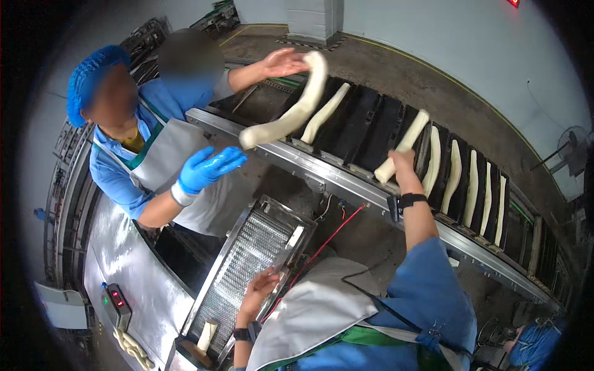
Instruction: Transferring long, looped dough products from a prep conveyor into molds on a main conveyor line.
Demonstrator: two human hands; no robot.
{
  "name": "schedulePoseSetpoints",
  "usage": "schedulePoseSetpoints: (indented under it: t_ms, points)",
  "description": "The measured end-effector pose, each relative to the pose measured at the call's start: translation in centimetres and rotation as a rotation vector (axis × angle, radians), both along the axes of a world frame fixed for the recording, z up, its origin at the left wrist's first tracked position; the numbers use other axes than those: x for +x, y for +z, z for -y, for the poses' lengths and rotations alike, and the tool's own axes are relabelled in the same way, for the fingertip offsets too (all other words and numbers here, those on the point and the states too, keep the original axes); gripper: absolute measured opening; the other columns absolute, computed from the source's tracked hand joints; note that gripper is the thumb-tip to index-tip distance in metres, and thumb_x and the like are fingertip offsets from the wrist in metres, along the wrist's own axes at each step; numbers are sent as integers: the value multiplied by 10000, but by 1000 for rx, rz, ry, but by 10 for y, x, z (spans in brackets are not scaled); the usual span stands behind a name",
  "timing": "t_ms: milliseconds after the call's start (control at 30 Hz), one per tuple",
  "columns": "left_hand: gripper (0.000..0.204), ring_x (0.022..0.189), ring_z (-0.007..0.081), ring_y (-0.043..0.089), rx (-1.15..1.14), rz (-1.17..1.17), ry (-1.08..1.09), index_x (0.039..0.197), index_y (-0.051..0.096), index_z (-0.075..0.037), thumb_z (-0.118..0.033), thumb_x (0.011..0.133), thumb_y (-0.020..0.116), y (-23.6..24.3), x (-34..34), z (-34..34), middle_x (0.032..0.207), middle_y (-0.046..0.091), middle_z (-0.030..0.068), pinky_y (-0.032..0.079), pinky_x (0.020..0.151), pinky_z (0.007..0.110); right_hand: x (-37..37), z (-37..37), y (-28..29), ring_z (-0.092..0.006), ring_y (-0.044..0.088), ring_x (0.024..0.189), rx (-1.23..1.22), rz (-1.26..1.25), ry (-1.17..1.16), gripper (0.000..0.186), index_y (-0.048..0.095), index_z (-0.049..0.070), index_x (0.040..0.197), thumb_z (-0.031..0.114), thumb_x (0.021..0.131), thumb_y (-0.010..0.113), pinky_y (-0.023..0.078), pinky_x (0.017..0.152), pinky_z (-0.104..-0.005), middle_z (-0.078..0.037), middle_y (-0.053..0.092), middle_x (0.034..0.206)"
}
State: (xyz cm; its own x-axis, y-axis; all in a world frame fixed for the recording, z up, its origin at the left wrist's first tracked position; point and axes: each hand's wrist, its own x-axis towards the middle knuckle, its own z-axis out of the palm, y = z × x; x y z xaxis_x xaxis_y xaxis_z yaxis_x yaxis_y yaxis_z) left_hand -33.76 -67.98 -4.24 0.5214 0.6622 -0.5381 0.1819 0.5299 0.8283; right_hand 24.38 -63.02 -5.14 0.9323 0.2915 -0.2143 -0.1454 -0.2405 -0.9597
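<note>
My right hand (403, 162) is closed around a pale dough roll (413, 131), its fingers wrapped near the lower part. The roll lies slanted over the black trays (378, 127) of a conveyor. Further right, several long dough strips (453, 176) rest in such trays, one strip in each. Another strip (326, 114) sits in a tray to the left. My left hand (262, 288) is held beside a metal mesh belt (247, 253), fingers loosely apart with nothing in them. A short dough piece (208, 335) lies at the near end of that belt.
At left, a co-worker's bare hand (286, 63) and blue-gloved hand (211, 170) are close to a long curved dough roll (291, 114). A steel rail (346, 179) edges the conveyor. A steel table (117, 247) carries twisted dough (132, 349) and a small display device (116, 300).
</note>
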Motion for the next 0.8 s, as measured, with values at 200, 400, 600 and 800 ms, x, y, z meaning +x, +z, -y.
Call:
schedulePoseSetpoints:
  t_ms: [200,400,600,800]
  points:
    - [527,1137,216,584,-43,-103,311,1354,469,32,-48,866,650,6,98,63,1243,611,142,444,989,329,124,16,8,-297,590,1024,-37,-137,59,637,395,28,1340,22,756,649,493,837,-445,-132,563,1157]
    - [632,1149,419,508,1092,-1047,71,1286,500,-32,-65,707,751,-9,32,69,1240,541,218,413,987,479,117,-10,6,-421,528,1185,-366,132,263,798,271,-4,1374,96,711,704,439,994,-428,-318,502,1261]
    - [707,1253,418,453,630,-1319,171,1353,435,-40,-181,733,745,-49,-59,128,1342,486,230,399,1011,496,103,-38,22,-422,560,1143,-359,158,280,717,386,-86,1267,151,681,726,425,1009,-414,-300,561,1199]
    - [768,1296,365,447,419,-1532,192,1388,425,-110,-226,704,756,-49,-86,156,1395,470,150,404,1009,530,100,-18,38,-195,602,909,260,-70,230,494,535,-47,1224,56,762,679,477,751,-296,-123,632,1103]
